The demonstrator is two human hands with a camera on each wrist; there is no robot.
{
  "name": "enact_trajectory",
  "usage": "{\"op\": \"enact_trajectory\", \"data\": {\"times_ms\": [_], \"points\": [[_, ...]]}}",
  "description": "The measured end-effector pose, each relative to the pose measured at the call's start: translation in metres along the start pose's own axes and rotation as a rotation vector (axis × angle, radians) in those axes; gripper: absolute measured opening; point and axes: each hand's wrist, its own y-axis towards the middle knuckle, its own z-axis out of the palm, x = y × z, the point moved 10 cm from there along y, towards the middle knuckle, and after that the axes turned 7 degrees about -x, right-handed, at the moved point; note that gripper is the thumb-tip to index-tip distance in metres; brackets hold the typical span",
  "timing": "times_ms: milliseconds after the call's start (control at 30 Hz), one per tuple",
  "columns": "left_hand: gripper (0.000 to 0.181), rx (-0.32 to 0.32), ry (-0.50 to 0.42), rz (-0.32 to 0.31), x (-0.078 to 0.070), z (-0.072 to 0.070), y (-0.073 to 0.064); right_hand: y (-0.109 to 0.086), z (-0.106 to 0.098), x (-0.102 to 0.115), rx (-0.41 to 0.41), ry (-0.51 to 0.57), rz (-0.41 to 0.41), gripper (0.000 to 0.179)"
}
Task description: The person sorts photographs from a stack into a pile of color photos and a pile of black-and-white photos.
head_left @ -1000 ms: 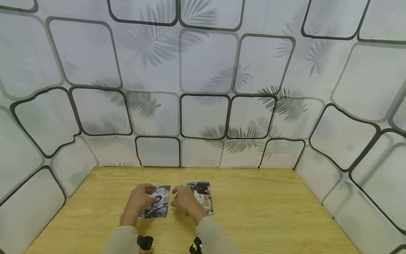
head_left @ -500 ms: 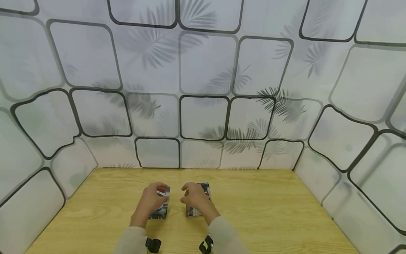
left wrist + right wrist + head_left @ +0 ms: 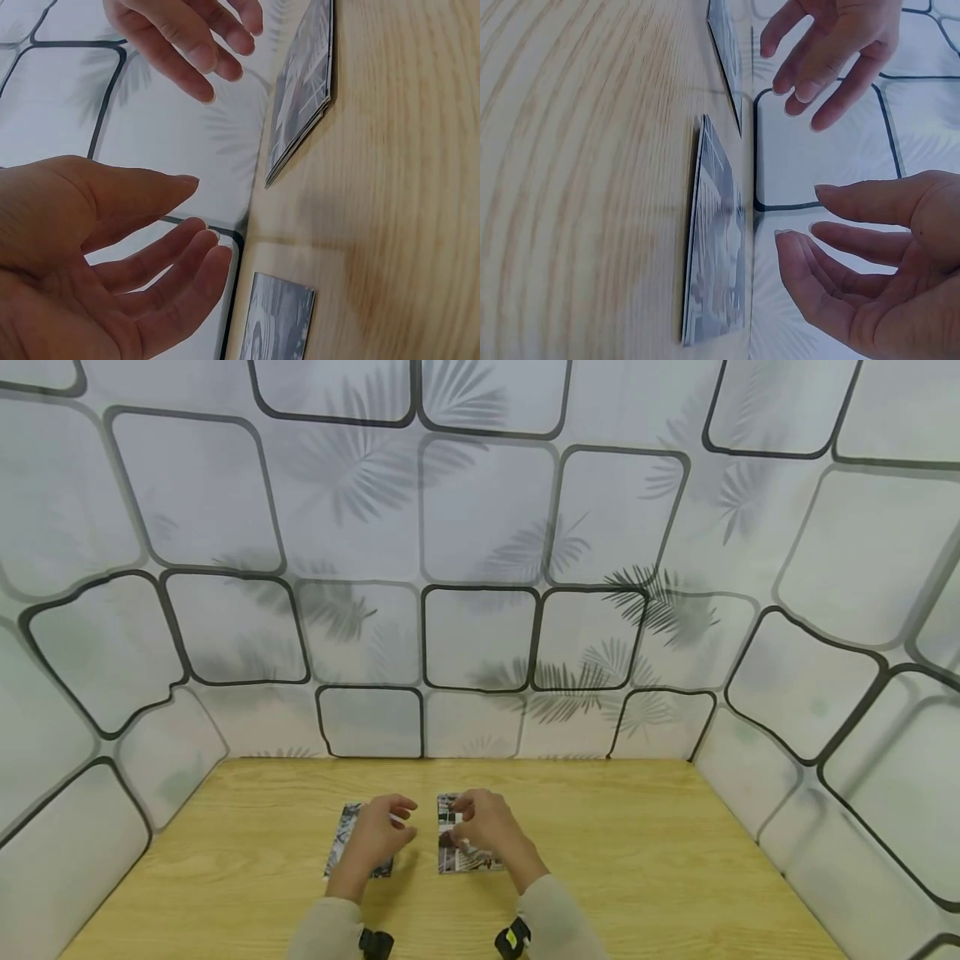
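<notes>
Two small flat piles with black-and-white pictures on top, like photo prints, lie side by side on the table. Over the left print (image 3: 342, 842) hovers my left hand (image 3: 378, 833), its fingers loosely bent and holding nothing; it hides much of that print. My right hand (image 3: 491, 827) is raised over the right stack of prints (image 3: 467, 860), thumb and fingers apart with nothing between them. Layered edges show on the right stack (image 3: 716, 247) in the right wrist view. Both hands face each other, clear of the prints in the wrist views.
The wooden table (image 3: 637, 860) has a light yellow grain and runs back to a pale curtain (image 3: 480, 635) patterned with dark rounded squares and leaves. The curtain wraps around both sides. Dark wrist-worn devices sit below both hands.
Both hands have moved to the right over the prints. The left print's left part has come into view, and the right hand has shifted farther over the right stack.
</notes>
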Motion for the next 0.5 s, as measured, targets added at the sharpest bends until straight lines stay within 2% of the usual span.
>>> {"op": "enact_trajectory", "data": {"times_ms": [233, 500], "points": [[0.033, -0.018, 0.003, 0.023, -0.003, 0.014, 0.001, -0.003, -0.014, -0.013, -0.015, -0.001, 0.014, 0.036], [0.031, 0.028, 0.013, 0.043, -0.005, 0.030, 0.000, -0.008, -0.025, -0.028, -0.065, -0.014, 0.002, 0.035]]}}
